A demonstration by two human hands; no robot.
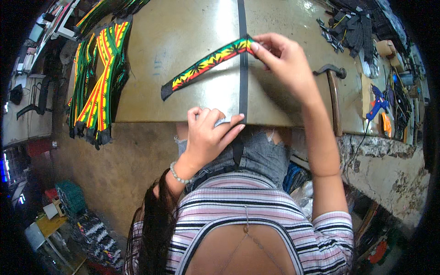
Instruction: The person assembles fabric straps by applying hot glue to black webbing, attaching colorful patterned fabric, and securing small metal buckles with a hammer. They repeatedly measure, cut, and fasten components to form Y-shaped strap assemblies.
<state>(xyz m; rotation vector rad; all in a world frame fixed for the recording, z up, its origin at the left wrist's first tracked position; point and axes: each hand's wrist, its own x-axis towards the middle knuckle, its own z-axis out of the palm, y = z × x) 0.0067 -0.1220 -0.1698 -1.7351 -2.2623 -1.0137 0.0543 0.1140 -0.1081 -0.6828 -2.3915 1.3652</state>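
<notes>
Far left of the black strap (pixel 243 82): striped bands (pixel 107 64) on the worktop (pixel 183 27) | left of strap: patterned band (pixel 208 62), right end crossing it | strap's near end: left hand (pixel 207 133), grip pinching it | just right: right hand (pixel 285 57), grip pinching patterned band's end | farther right: hammer (pixel 335 91), blue glue gun (pixel 378 103)

The patterned strip (pixel 206 65) looks like woven cloth, the black strap (pixel 243 87) matt webbing, the tabletop (pixel 183 23) smooth and glossy, the hammer (pixel 335 103) dark metal and wood, the glue gun (pixel 377 104) plastic, the wall (pixel 385 178) rough.
</notes>
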